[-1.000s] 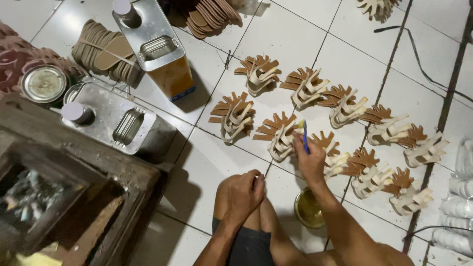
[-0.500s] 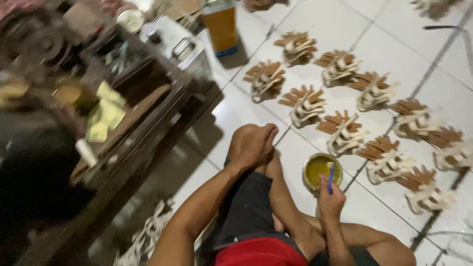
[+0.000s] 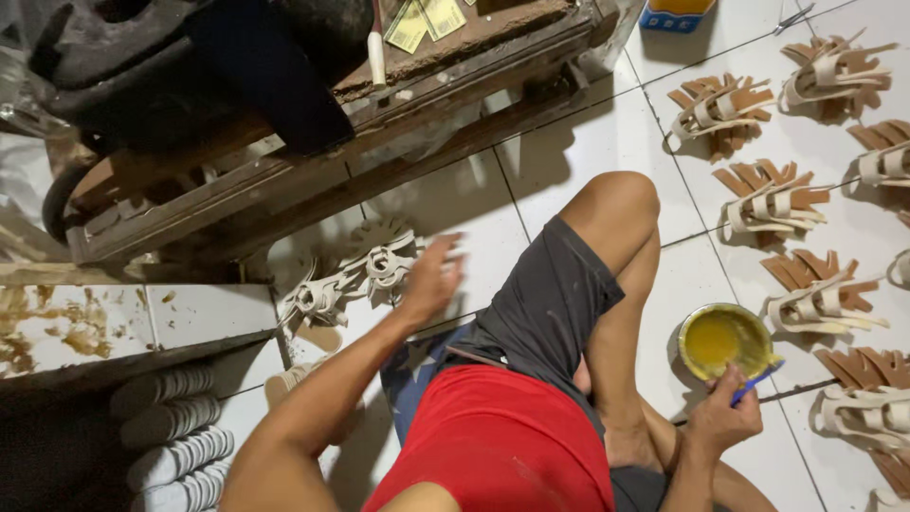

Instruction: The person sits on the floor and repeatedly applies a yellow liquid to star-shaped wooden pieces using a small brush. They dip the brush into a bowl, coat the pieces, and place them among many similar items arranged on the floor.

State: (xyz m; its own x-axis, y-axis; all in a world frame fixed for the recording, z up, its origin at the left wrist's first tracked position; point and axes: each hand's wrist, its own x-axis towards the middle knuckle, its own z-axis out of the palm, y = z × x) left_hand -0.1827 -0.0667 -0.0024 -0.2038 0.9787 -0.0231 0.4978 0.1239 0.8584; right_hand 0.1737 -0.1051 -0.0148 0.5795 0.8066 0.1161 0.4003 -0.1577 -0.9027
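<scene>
Several fanned tan strap bundles (image 3: 773, 199) are spread on white floor tiles (image 3: 578, 156). A blue brush (image 3: 755, 383) is pinched by the right hand (image 3: 722, 417) beside the round yellow glue tin (image 3: 725, 339); the left hand (image 3: 431, 278), fingers spread, is held empty over pale strap bundles (image 3: 351, 280).

A round tin of yellow glue (image 3: 725, 341) sits open on the white tiles, right. Pale strap bundles (image 3: 353, 282) lie fanned out at left, near the wooden bench.

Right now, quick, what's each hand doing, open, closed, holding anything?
Left hand: open, empty, reaching toward pale looped strap bundles.
Right hand: closed on a thin blue-handled brush beside the round yellow glue tin.
</scene>
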